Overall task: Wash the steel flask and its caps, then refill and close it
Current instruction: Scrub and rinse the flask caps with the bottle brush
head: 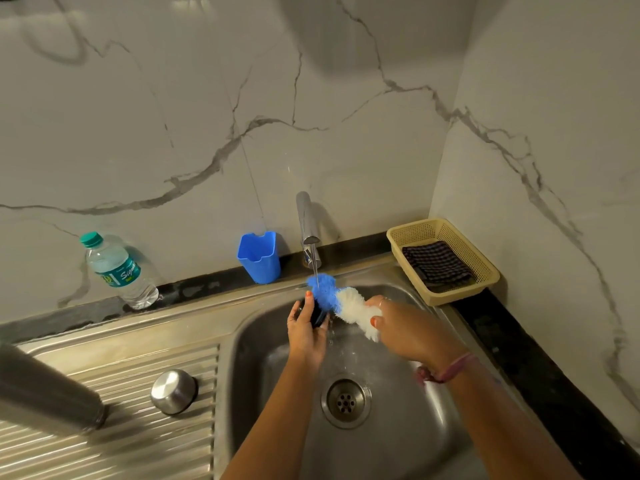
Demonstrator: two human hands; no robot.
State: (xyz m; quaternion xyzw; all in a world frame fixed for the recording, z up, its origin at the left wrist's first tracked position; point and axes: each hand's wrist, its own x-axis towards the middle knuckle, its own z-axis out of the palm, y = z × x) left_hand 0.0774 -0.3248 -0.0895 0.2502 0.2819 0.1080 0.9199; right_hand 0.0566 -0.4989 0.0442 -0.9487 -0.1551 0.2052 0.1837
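Over the steel sink [249,358], the left hand [306,336] curls its fingers around a small dark cap [317,315], holding it just below the thin stream of water [314,263] that runs from the chrome tap [306,220] at twelve o'clock. The right hand [403,327], at three o'clock from the cap, grips the white end of a blue-and-white bottle brush [337,299], whose blue bristle end sits against the cap and under the stream. The two hands stay apart, one on each thing. The steel flask [45,393] lies tilted on the ribbed draining board at nine o'clock, blurred and partly cut off by the frame edge, and a domed steel cap [173,391] rests on the same board just to its right, near the basin's left rim. The drain [345,400] shows at six o'clock from the hands. On the dark desk [519,341] along the marble wall stand a plastic water bottle [119,270] with a green lid at ten o'clock and a blue plastic cup [259,256] just left of the tap. At two o'clock a beige basket [485,275] in the corner holds a dark checked cloth [436,261].
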